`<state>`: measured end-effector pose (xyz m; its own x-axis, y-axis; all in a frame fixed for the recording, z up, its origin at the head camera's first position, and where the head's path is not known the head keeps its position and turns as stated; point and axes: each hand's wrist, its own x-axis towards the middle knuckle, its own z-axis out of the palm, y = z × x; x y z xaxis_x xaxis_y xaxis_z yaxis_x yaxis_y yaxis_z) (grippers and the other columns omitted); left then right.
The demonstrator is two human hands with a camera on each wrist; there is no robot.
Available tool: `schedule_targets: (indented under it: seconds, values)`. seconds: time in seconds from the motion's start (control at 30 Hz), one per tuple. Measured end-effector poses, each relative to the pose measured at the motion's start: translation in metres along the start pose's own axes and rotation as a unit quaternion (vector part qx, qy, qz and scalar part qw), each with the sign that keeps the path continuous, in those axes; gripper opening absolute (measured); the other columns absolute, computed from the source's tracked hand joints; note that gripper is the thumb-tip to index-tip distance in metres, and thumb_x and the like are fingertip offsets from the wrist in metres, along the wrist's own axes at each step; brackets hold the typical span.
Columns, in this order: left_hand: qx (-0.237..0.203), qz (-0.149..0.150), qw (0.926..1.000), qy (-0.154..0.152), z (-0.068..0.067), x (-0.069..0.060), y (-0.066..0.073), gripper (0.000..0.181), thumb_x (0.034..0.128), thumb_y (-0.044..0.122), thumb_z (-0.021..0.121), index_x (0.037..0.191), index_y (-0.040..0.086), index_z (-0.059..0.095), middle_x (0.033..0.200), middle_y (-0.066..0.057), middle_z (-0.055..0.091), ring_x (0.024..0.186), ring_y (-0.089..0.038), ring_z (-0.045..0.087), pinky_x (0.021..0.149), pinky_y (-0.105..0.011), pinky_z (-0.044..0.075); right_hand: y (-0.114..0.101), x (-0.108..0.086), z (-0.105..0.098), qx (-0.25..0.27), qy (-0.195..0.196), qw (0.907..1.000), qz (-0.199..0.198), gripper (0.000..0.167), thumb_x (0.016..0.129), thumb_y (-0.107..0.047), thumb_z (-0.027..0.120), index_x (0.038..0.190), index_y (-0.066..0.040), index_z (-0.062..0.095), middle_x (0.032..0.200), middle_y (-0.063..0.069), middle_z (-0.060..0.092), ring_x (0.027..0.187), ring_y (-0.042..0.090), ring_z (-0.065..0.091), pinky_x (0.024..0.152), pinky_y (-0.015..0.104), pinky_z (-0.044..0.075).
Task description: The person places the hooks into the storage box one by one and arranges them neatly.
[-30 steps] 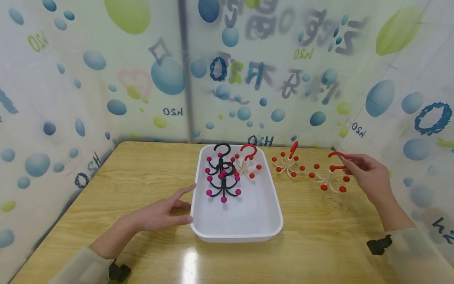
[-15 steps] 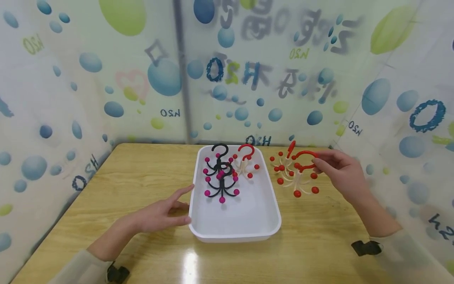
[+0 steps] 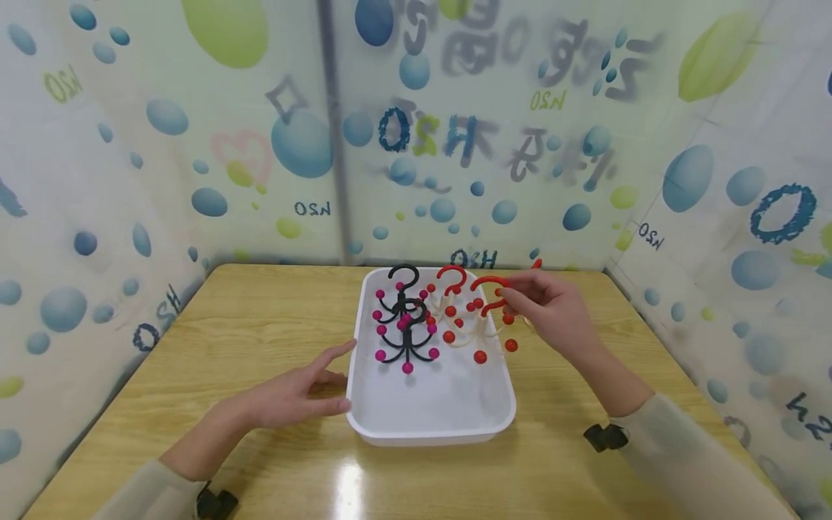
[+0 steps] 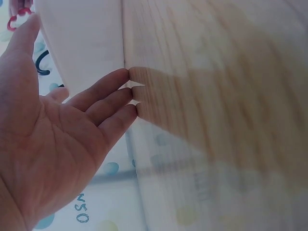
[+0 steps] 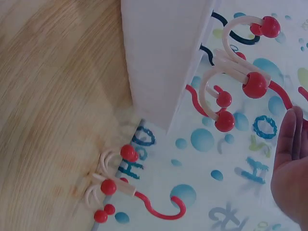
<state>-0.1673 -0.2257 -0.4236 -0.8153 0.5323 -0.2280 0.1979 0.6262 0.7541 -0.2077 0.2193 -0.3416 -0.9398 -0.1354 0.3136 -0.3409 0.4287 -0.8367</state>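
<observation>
Head view: the right hand point(image 3: 552, 314) pinches a red hook point(image 3: 483, 323) above the tray's point(image 3: 429, 435) right edge, the left hand point(image 3: 295, 391) lies loosely spread at its left edge, two black hooks point(image 3: 407, 338) and a red-topped hook point(image 3: 448, 303) seem done inside, and a leftover hook point(image 5: 124, 186) sits outside on the table point(image 3: 273, 310).

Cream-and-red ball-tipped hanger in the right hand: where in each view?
Head: cream-and-red ball-tipped hanger right of centre, overlapping the right rim of the white rectangular tray.
Left wrist: probably the red curve, top-left corner; rest not visible.
Right wrist: upper right, above-left of the right hand.
Shared landmark: tray.
</observation>
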Motion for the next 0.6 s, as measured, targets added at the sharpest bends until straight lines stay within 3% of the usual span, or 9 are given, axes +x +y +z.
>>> schedule_targets:
  seconds: [0.3,0.6]
  values:
    - [0.000,-0.009,1.0000,0.002,0.000,0.000,-0.002,0.093,0.1056,0.054,0.070,0.176,0.041,0.010,0.160,-0.019,0.060,0.152,-0.045,0.054,0.124,-0.073,0.039,0.005,0.019,0.033,0.005,-0.027,0.9996,0.001,0.029,0.107,-0.022,0.075,0.131,-0.006,0.075,0.119,0.020,0.079,0.097,0.031,0.080,0.083,0.021,0.065]
    - [-0.009,-0.002,1.0000,-0.003,0.000,0.000,0.000,0.094,0.1063,0.051,0.070,0.177,0.038,0.009,0.161,-0.020,0.059,0.152,-0.047,0.053,0.124,-0.074,0.039,0.014,0.027,0.048,-0.012,-0.041,0.9991,0.008,0.026,0.107,-0.022,0.075,0.128,-0.008,0.075,0.117,0.015,0.079,0.097,0.031,0.078,0.088,0.039,0.068]
